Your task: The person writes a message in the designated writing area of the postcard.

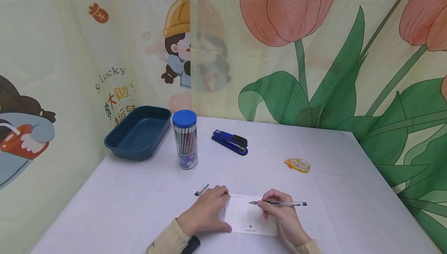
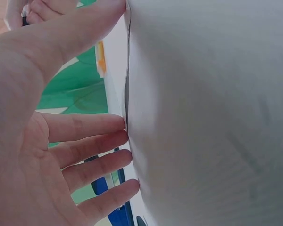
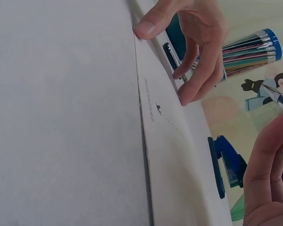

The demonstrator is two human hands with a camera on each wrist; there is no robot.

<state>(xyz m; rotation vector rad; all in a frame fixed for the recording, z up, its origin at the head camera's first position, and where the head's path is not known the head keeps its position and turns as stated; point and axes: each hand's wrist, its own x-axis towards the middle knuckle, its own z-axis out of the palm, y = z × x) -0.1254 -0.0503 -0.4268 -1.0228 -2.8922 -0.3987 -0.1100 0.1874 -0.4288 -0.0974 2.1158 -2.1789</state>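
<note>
A small white pad of paper [image 1: 244, 217] lies on the table, with a row of small circles at its top left and a small dark print near its bottom. My left hand [image 1: 208, 210] rests at the pad's left edge, its thumb by the lower corner. In the left wrist view, the left fingers [image 2: 96, 167] are extended, tips down on the surface. Above the pad, my right hand [image 1: 283, 213] pinches a clear-barrelled gel pen [image 1: 295, 204]; its uncapped tip points left. In the right wrist view, the pen tip [image 3: 271, 92] stands apart from the paper.
A pen cap [image 1: 201, 189] lies left of the pad. Farther back are a blue stapler [image 1: 230, 142], a blue-lidded tub of pencils [image 1: 185, 139], a dark blue tray [image 1: 139, 147] and a yellow correction tape [image 1: 298, 165]. Printed curtains [image 1: 216, 102] border the table.
</note>
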